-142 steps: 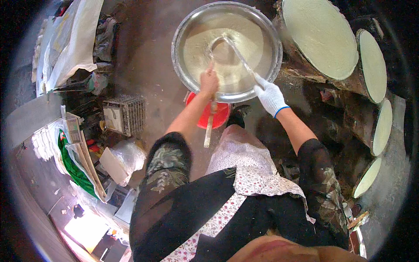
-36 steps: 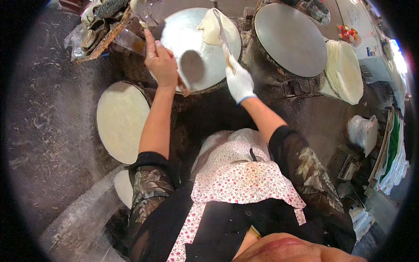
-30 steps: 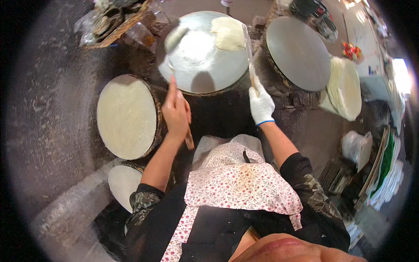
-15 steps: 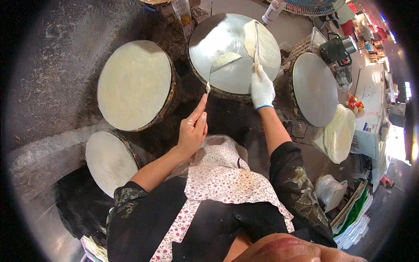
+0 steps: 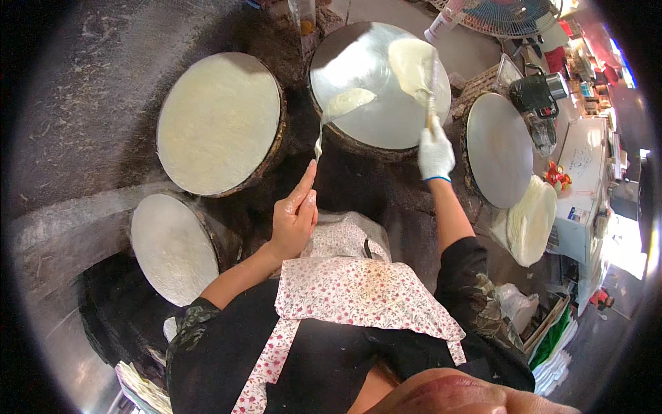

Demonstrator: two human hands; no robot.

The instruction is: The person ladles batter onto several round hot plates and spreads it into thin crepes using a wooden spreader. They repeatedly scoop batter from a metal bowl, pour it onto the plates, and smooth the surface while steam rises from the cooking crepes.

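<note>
My bare left hand (image 5: 295, 219) has its index finger stretched forward and the other fingers curled. At its tip is a thin, batter-smeared strip (image 5: 318, 141), seemingly a slim tool, that runs up to the near rim of the middle griddle (image 5: 372, 127). Beyond it, a patch of pale batter (image 5: 349, 101) lies on the metal. My white-gloved right hand (image 5: 436, 153) is closed round the handle of a long, narrow scraper (image 5: 432, 93). The scraper's blade lies along the right edge of a larger batter patch (image 5: 410, 65).
At the left, a large griddle (image 5: 217, 124) and a smaller one (image 5: 172, 248) are covered with pale sheets. A bare griddle (image 5: 500, 152) stands to the right, beside stacked flat pancakes (image 5: 531, 221). Farther back are a dark jug (image 5: 534, 93), a bottle (image 5: 445, 21) and a fan (image 5: 507, 15).
My right hand has shifted right with the scraper, across the larger batter patch. My left hand has drawn slightly left and nearer to me. The whole view has also shifted a little.
</note>
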